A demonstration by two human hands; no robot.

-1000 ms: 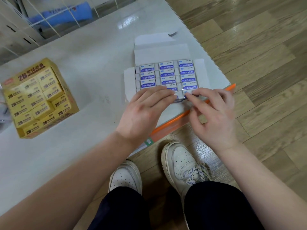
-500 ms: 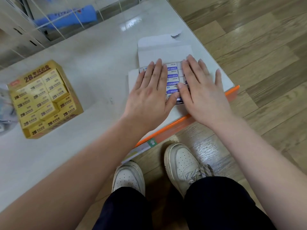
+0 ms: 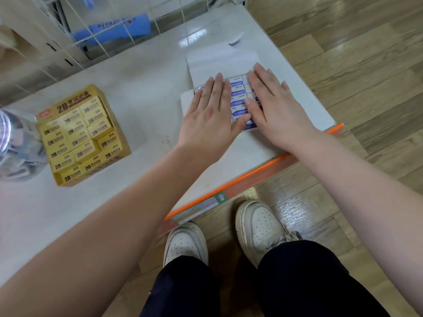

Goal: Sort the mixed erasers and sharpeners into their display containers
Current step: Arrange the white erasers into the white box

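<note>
Both hands have gone from pinching at the near row of erasers to lying flat across the whole block. The left hand (image 3: 210, 120) covers the left column and the right hand (image 3: 272, 110) the right one. Each grip is spread, with straight fingers pressing down and nothing pinched. Only the middle column of blue-and-white erasers (image 3: 237, 92) shows between them.

These erasers sit in tight rows in the white box (image 3: 219, 62), which lies open near the right end of the surface (image 3: 137, 88), its lid flap folded away on the far side. The yellow box (image 3: 77, 133) of 2B erasers stands well apart to the left, just beside a clear jar (image 3: 13, 145).

Each eraser is probably light, firm and a little springy, with a smooth printed sleeve that may slide under the fingers. A loose one is best taken by its long sides.

The box looks like thin card, so it likely bends when full. It would be safest to hold it by its two short walls, not by the floppy flaps.
</note>
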